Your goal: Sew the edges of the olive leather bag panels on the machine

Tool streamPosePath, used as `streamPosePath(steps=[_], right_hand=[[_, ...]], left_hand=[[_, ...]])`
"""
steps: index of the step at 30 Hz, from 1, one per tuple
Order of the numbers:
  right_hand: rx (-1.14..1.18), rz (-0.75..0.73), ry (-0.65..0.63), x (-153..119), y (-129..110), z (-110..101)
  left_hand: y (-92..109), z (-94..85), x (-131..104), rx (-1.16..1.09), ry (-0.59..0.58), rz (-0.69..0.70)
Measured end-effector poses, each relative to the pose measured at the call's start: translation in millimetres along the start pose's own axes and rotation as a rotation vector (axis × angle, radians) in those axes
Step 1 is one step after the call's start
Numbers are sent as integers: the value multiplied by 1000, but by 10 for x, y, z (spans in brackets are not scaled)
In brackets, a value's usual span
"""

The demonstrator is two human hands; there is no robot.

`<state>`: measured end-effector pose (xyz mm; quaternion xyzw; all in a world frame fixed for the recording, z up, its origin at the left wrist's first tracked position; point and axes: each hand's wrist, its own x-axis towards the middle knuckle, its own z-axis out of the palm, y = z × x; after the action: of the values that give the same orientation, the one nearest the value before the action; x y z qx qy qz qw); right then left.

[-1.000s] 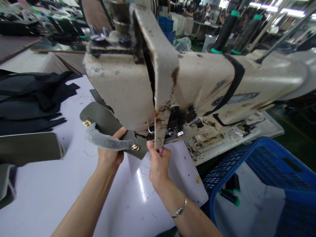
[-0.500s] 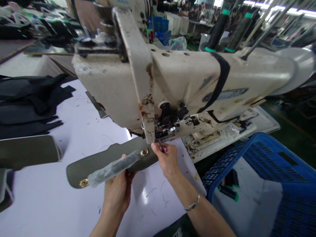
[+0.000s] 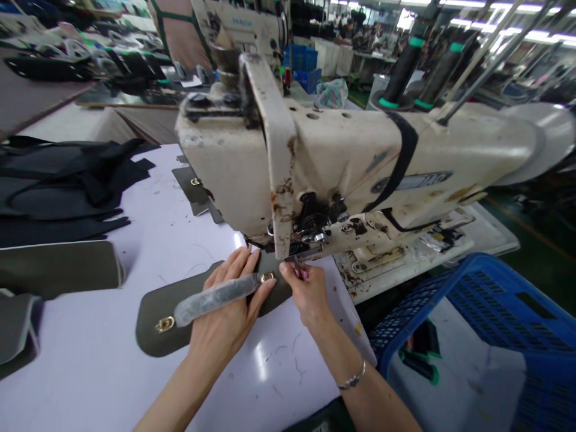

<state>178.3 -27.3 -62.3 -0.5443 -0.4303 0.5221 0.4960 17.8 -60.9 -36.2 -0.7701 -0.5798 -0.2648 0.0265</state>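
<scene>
An olive-grey panel (image 3: 157, 300) lies on the white table under the head of a sewing machine (image 3: 333, 144). Its handle (image 3: 216, 300), wrapped in clear plastic, is fixed by gold buckles at both ends. My left hand (image 3: 225, 312) rests on the panel with fingers spread and passes beneath the handle. At the panel's right end, beside the needle area, my right hand (image 3: 306, 291) is closed on a small pink-handled tool (image 3: 300, 273); the tool's tip is hard to make out.
Black fabric pieces (image 3: 67, 186) are piled at the left, with more olive panels (image 3: 58, 270) below them. A blue basket (image 3: 450, 270) holding thread spools stands at the right. Behind the machine rise two dark thread cones (image 3: 405, 69).
My left hand has moved from under the panel to lying flat on it with fingers spread. The view has shifted slightly. My right hand stays by the needle area.
</scene>
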Motion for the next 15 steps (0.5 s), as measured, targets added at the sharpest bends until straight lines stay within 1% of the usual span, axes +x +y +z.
streamPosePath(steps=[2,4,7,11,15], right_hand=[[23,14,-17,6,-22,-15],[50,21,-20,17,-39,-19],[91,13,-24,44,-36,-4],[131,10,-7,76,-12,25],[147,23,0,80,-14,38]], left_hand=[[-80,58,80,-1,-36,46],[-141,69,127,-23,-66,81],[-181,12,205,-83,-102,101],[-184,-91,366,-166,-182,88],[-210,-116,516,-190,-220,74]])
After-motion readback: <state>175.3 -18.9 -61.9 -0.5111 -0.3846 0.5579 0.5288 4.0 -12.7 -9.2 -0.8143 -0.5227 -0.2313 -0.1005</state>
